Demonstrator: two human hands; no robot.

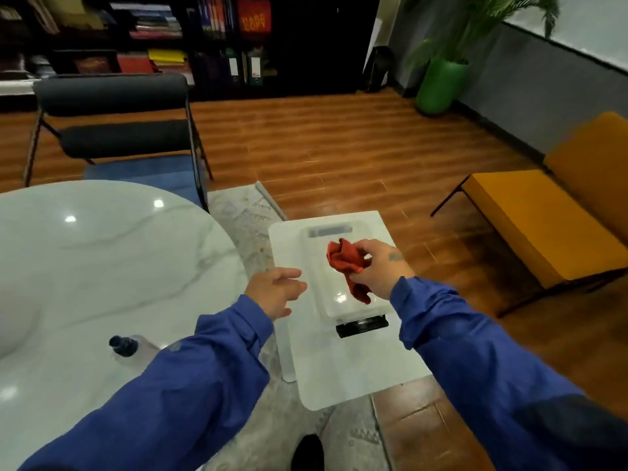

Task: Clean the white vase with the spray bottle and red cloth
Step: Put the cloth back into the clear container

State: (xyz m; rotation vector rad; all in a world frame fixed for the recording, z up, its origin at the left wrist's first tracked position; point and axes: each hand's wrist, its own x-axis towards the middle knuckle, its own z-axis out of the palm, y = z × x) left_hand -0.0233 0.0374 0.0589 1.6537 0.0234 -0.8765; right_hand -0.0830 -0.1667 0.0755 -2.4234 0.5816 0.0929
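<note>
Holding the crumpled red cloth [343, 263] bunched in its fingers, the right hand [380, 270] hangs over the white boxy vase [317, 283] on the small white square table [339, 368]. The left hand [275, 290] is open and loose beside the vase, holding nothing. The clear spray bottle with a dark cap [125, 346] sits on the round marble table [85, 266]. To wipe well, I think it is best to steady the vase first, then rub gently.

I stand in what looks like an office or study lounge. Dark bookshelves [190, 39] along the far wall are packed with books and labelled binders [253, 68]. A black chair [115, 130] stands by my round marble table [102, 266], with an orange bench [543, 215] and a potted palm [441, 83] on the wooden floor [339, 147].
</note>
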